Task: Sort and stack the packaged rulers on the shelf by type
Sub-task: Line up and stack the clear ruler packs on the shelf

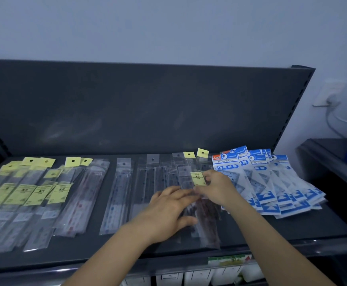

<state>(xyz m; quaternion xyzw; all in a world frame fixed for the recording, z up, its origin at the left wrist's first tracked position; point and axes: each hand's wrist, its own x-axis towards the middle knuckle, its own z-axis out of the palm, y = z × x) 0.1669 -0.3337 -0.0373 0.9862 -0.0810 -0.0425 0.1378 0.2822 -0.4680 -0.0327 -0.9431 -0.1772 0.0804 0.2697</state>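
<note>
Packaged rulers lie in groups on a dark shelf (271,230). Yellow-labelled rulers (23,193) fill the left end. A red-marked ruler pack (81,199) and a blue-marked one (117,195) lie beside them. In the middle sits a mixed pile of clear ruler packs (164,174). My left hand (168,211) rests flat on this pile with its fingers spread. My right hand (216,186) pinches a yellow-labelled ruler pack (198,179) at the pile's right side. Blue-and-white geometric set packs (271,178) fan out on the right.
The shelf's dark back panel (147,108) rises behind the rulers. A lower black shelf (331,155) with a blue item stands at the right. A wall socket with a cable (329,96) is on the wall. White boxes (189,277) sit below the shelf's front edge.
</note>
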